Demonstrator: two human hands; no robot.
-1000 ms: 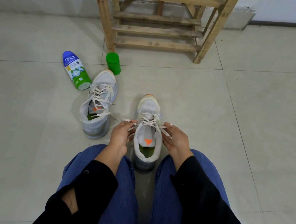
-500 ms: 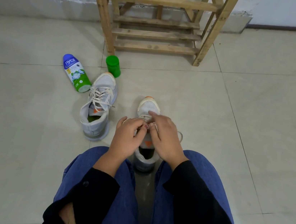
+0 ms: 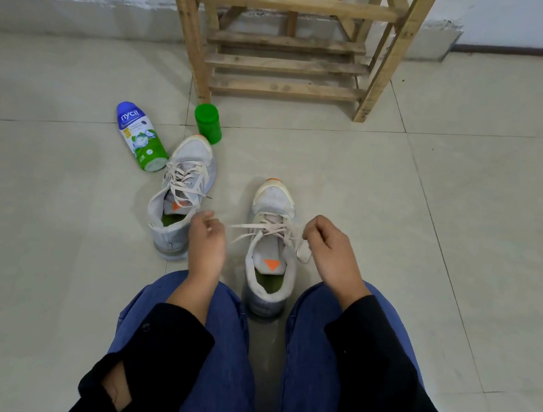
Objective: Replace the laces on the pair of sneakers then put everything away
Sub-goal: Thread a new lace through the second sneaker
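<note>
The sneaker (image 3: 275, 203) is lying lengthwise, toe pointing away. The left hand (image 3: 207, 244) and right hand (image 3: 330, 252) are each pinching its lace (image 3: 253, 227).

The near sneaker (image 3: 274, 199) and the far sneaker (image 3: 193, 157) are showing grey uppers, orange toe tips, green insoles and cream laces (image 3: 246, 227). The bottle (image 3: 139, 135) is running blue into green; the cap (image 3: 209, 125) is showing plain green.
</note>
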